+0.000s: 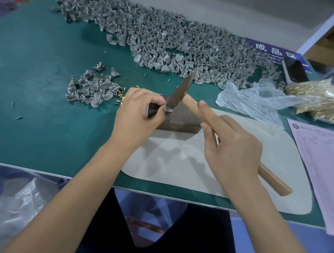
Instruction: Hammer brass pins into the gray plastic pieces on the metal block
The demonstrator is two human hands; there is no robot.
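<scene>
Nearest, a pale mat (243,190) lies along the table's (36,114) near edge, with a printed sheet (327,166) toward the near right corner. Over the mat the right hand (235,151) grips the wooden handle of the hammer (181,90), index finger stretched along the shaft; the hammer's head is down on the gray plastic piece (166,109) atop the metal block (178,120), which sits at the mat's far edge. The left hand (138,114), fingers curled, pinches that piece at the block's left side. Just beyond, left of the block, lies a small pile of pinned pieces (90,89) with loose brass pins (120,95) beside it. Toward the right edge a clear bag of brass pins (325,98) lies open. Along the far edge stretches a long heap of gray pieces (167,41), partly covering a blue sign (274,51).
</scene>
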